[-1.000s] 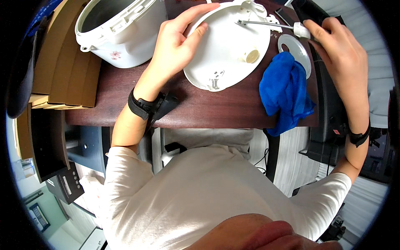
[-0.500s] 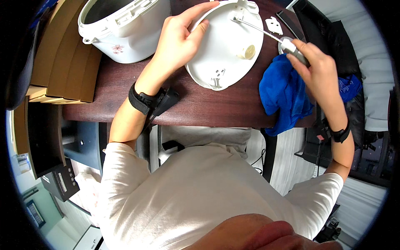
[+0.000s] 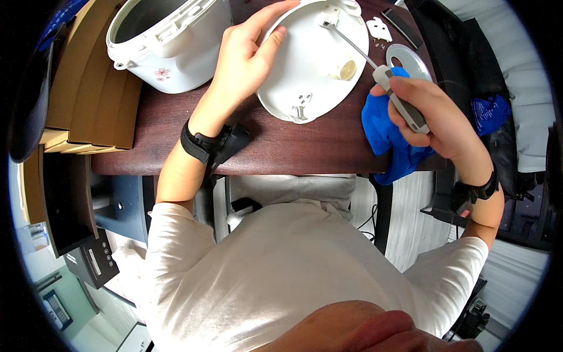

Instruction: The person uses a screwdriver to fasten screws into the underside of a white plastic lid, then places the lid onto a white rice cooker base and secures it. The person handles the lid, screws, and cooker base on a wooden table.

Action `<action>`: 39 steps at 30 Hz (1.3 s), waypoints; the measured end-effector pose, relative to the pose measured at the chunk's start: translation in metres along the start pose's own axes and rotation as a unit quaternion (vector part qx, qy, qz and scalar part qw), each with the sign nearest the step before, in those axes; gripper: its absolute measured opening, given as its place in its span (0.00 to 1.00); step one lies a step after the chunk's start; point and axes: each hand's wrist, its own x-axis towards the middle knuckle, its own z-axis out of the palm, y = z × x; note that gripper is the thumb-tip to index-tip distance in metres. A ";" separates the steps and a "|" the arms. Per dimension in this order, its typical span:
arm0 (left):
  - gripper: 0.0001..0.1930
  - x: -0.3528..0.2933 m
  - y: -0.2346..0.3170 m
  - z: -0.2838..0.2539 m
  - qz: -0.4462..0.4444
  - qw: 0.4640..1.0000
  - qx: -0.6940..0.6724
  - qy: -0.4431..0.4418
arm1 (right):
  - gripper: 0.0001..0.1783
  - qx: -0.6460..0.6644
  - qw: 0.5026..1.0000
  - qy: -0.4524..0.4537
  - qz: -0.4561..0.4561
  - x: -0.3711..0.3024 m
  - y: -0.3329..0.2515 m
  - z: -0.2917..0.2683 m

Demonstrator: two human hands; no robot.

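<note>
A white oval lid (image 3: 311, 56) lies inside-up near the table's far edge, with a short cream cylinder (image 3: 345, 70) standing out from it. My left hand (image 3: 249, 56) grips the lid's left rim, thumb on the inner face and fingers along the edge. In my right hand (image 3: 440, 105) is a screwdriver (image 3: 404, 105) with a grey and white handle. Its long shaft slants up and left, and the tip meets a small fitting at the lid's far end. Under the right hand lies a crumpled blue cloth (image 3: 382, 129).
A white rice cooker body (image 3: 196, 61) with a flower print stands at the far left, beside stacked brown cardboard boxes (image 3: 108, 76). Right of the lid are a small white bracket (image 3: 378, 28), tiny loose bits, a dark flat phone-like thing (image 3: 403, 27) and a pale ring-shaped plate (image 3: 421, 63).
My right hand has moved nearer to me, and the screwdriver stands at a steeper slant with its tip still at the fitting. The ring-shaped plate shows more. My left hand keeps its grip.
</note>
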 end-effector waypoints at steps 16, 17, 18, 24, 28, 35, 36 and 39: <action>0.21 0.001 -0.005 0.001 -0.009 1.000 -0.026 -0.013 | 0.19 -0.602 0.673 0.231 -0.361 0.012 0.021 -0.039; 0.21 0.001 -0.005 0.002 -0.004 0.999 -0.033 -0.011 | 0.19 -0.602 0.675 0.229 -0.359 0.013 0.020 -0.039; 0.21 0.001 -0.006 0.002 0.001 0.999 -0.041 -0.008 | 0.19 -0.602 0.677 0.228 -0.356 0.013 0.020 -0.039; 0.20 0.002 -0.006 0.003 0.013 0.999 -0.041 -0.007 | 0.18 -0.589 0.679 0.228 -0.375 0.012 0.024 -0.041; 0.20 0.003 -0.008 0.004 0.015 0.998 -0.057 -0.004 | 0.19 -0.588 0.680 0.230 -0.373 0.013 0.025 -0.043; 0.20 0.003 -0.007 0.003 0.004 0.999 -0.045 -0.007 | 0.19 -0.575 0.687 0.237 -0.378 0.016 0.030 -0.042; 0.19 0.003 -0.007 0.003 0.003 0.999 -0.046 -0.007 | 0.19 -0.573 0.688 0.236 -0.379 0.016 0.030 -0.042; 0.18 0.002 -0.005 0.004 -0.024 0.998 -0.052 0.007 | 0.19 -0.573 0.689 0.238 -0.374 0.016 0.030 -0.040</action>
